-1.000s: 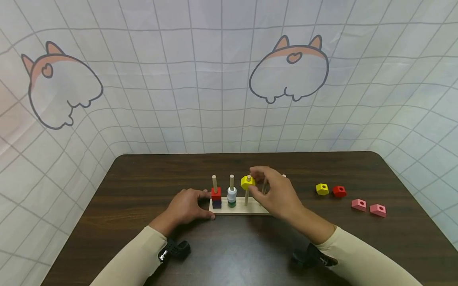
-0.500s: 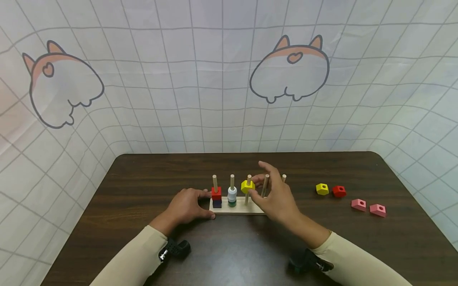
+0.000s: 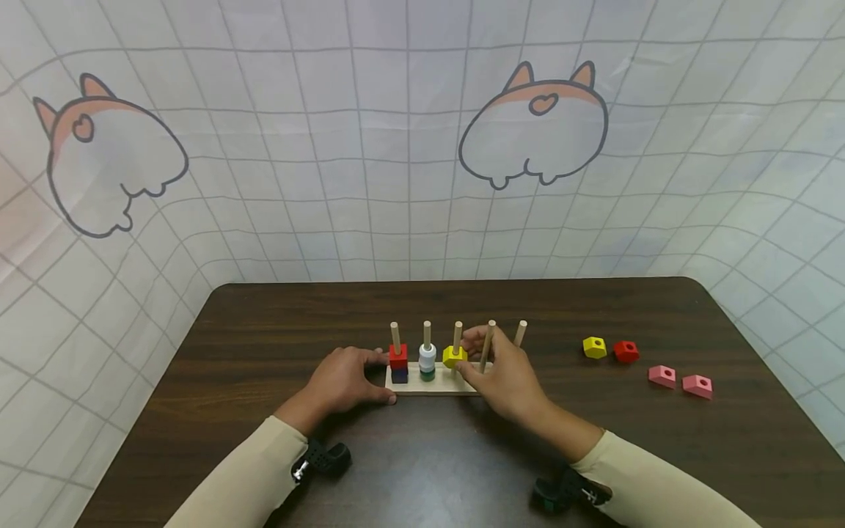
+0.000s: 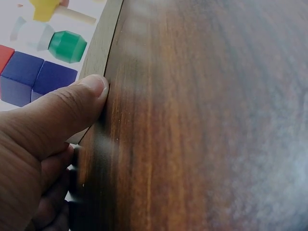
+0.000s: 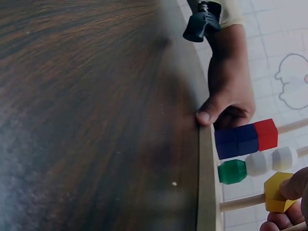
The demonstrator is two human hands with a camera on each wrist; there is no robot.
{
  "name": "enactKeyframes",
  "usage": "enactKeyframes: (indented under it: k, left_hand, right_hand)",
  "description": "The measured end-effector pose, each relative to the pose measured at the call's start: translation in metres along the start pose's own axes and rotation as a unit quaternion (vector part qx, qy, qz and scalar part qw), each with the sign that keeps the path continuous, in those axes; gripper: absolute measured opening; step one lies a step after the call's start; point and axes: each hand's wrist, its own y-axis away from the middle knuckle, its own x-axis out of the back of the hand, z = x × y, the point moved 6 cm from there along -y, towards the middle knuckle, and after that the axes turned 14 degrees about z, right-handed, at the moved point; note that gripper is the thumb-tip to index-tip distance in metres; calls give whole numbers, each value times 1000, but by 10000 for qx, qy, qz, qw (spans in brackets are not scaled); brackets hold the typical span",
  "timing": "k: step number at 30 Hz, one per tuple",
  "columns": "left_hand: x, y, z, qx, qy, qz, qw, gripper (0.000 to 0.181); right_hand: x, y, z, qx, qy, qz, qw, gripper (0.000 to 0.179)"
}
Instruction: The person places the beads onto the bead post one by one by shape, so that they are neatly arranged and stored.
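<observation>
One yellow block (image 3: 453,358) sits on a peg (image 5: 243,202), pinched by right fingers (image 5: 295,186); left fingers (image 4: 72,105) probably grip the board (image 3: 437,386).

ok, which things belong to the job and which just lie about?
In the job:
peg board, gripped by left fingers
yellow block, pinched by right fingers
on pegs: red block, navy blocks, white blocks, green block

Lying about, possibly for later:
loose yellow block
loose red block
two pink blocks

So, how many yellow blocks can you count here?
2: one yellow block on the middle peg, pinched by the right hand; a second yellow block on the table, beside a red block. The hand hides the feet of the two rightmost pegs, so more could be hidden.
</observation>
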Motion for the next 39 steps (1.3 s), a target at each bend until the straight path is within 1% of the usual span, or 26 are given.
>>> enactKeyframes:
  k: [10,16,21,30,33,39]
  left_hand:
    - [0,1,1,33,9,25,10000,67]
    - [0,1,1,57,-26,0,10000,67]
    - [0,0,1,82,-22,-24,10000,68]
    - [0,0,0,100,-9,-38,9999,68]
    - [-1,0,0,102,-5,-41,9999,68]
    - [1,0,1,79,11,-28,10000,68]
  right_hand:
    - [-6,3,12,-184,88,-21,9998,42]
    - [-12,6,20,-227,193,-63,9995,41]
    - [-12,7,21,-213,146,-52,9997,42]
    - [-11,8,19,-135,135,-74,9998,47]
    - [-9,9,16,-55,28,-56,10000,50]
    - [4,5,-2,259,-143,60,9995,60]
